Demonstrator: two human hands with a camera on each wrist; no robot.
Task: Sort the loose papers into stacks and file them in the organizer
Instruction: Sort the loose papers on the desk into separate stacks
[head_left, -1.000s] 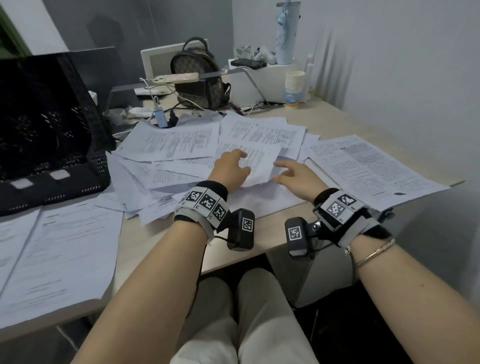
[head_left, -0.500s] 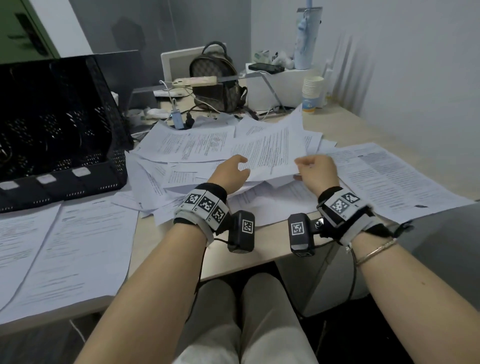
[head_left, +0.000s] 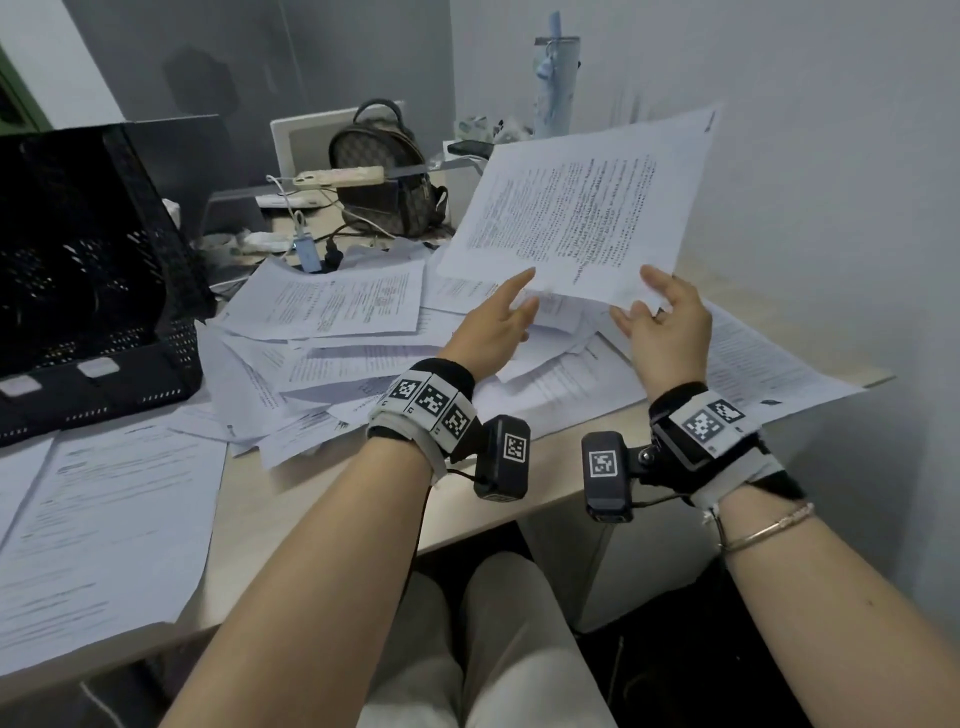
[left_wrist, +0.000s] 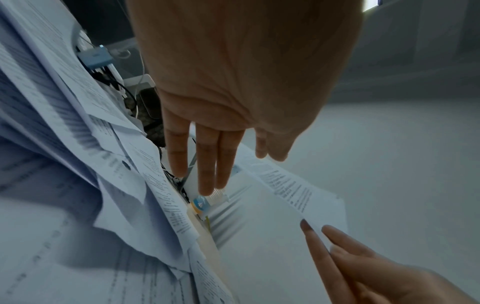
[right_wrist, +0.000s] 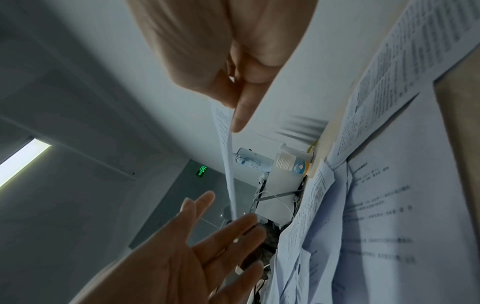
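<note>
Right hand (head_left: 667, 327) pinches sheet (head_left: 576, 218) at near edge, thumb on top, fingers under; sheet raised, tilted over pile (head_left: 332, 332) at 12 o'clock. Left hand (head_left: 493, 325) released, fingers straight, just beside sheet's near-left corner; contact unclear. Organizer (head_left: 88, 270) at 10 o'clock, well apart. Sheet looks light, floppy, likely to sag from one-edge grip. Best bet: take near-left corner too, hold both sides. Creases easily.
</note>
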